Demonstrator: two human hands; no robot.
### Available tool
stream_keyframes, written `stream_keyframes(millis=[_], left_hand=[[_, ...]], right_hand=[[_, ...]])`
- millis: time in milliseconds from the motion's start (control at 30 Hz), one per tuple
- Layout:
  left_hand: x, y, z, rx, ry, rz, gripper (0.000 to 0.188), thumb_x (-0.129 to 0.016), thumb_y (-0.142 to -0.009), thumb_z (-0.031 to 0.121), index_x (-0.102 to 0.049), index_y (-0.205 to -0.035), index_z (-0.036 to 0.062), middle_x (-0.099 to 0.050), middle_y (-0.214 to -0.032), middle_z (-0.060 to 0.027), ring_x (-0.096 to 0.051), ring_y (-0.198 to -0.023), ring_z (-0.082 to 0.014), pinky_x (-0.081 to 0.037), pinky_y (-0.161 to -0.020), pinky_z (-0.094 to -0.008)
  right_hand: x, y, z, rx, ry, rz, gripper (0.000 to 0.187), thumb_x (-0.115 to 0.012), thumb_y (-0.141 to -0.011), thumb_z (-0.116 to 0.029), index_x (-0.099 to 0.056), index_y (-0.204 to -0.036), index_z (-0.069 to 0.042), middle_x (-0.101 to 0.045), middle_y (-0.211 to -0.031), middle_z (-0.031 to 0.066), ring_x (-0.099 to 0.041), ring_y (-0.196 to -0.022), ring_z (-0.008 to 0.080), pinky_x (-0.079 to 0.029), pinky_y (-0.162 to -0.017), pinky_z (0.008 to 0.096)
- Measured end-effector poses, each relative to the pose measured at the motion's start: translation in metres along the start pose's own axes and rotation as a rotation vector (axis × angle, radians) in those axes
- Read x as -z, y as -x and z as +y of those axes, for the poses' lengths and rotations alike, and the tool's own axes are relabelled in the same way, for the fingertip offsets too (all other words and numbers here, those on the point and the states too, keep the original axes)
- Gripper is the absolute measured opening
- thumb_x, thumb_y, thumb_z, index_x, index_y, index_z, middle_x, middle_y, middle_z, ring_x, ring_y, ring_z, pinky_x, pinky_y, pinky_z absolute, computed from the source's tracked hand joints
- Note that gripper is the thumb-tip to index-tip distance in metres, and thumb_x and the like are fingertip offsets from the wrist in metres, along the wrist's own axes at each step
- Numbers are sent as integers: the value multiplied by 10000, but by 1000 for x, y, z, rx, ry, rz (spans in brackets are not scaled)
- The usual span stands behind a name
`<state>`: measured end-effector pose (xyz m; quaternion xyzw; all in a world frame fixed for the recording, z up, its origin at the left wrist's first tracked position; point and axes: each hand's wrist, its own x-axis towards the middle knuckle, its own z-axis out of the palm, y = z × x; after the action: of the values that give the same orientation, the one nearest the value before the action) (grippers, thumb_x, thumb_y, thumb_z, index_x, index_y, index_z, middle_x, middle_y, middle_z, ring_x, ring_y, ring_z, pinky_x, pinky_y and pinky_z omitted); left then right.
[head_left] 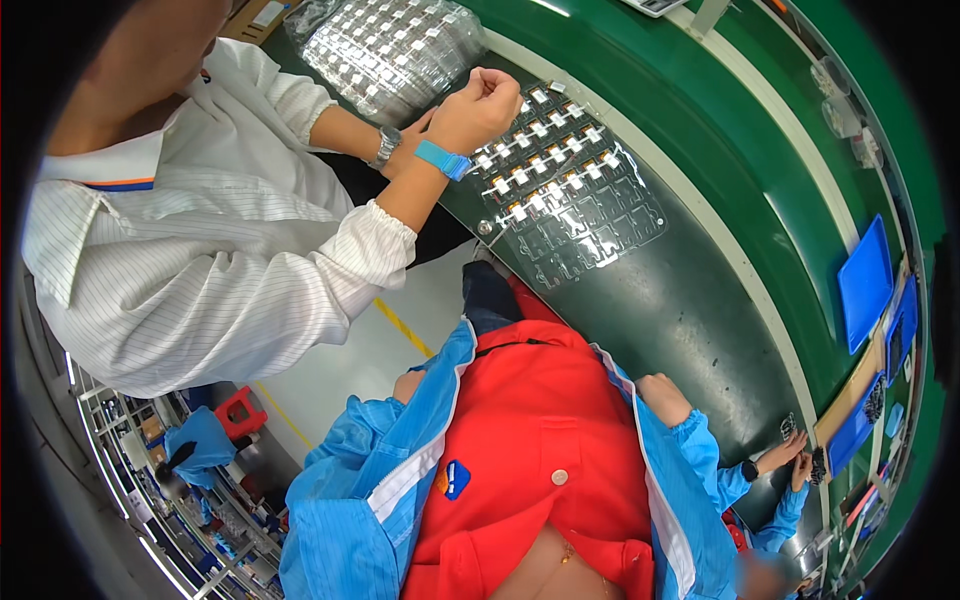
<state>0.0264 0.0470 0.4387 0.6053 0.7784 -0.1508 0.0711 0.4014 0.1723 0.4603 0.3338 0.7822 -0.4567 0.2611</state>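
My right hand is curled closed at the near edge of the dark green worktable, just outside my blue jacket, with nothing visible in it. Of my left hand only a small part shows beside the jacket's other side; its fingers are hidden. Farther up the table lies a clear plastic tray. Several rows of its pockets hold small white-and-metal parts, while the nearer rows look bare. A co-worker in a white striped shirt holds both hands above the tray's far left corner, fingers pinched together.
Behind the co-worker's hands sits a plastic-wrapped stack of filled trays, beside a cardboard box. Blue bins line the right side. At the lower right, another person's hands handle small dark parts. A red stool stands on the floor.
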Motion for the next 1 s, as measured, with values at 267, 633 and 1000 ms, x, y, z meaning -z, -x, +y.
stream_keyframes(millis=[267,633,1000], left_hand=[[-131,169,-15,230,755,-466,200,-578,-772,265,-661,-746,84,-640,-702,-176,-631,-650,-363,-500,-570,-466],[-49,141,-5,199,760,-474,196,-572,-773,251,-649,-734,75,-640,-709,-177,-632,-653,-364,-500,-576,-473],[16,102,-11,-27,463,-589,226,-539,-774,270,-650,-780,73,-646,-743,-180,-629,-682,-367,-492,-605,-482]], right_hand=[[11,-2,-4,27,-49,-20,180,-539,-726,-116,-655,-802,-2,-611,-794,242,-595,-775,410,-488,-690,446],[24,-1,-5,30,-33,41,111,-592,-737,-94,-675,-755,-23,-632,-735,193,-623,-727,348,-492,-655,413],[34,-63,-16,239,-48,741,346,-654,-756,-65,-594,-1096,-51,-576,-1158,151,-562,-1042,328,-459,-879,349]])
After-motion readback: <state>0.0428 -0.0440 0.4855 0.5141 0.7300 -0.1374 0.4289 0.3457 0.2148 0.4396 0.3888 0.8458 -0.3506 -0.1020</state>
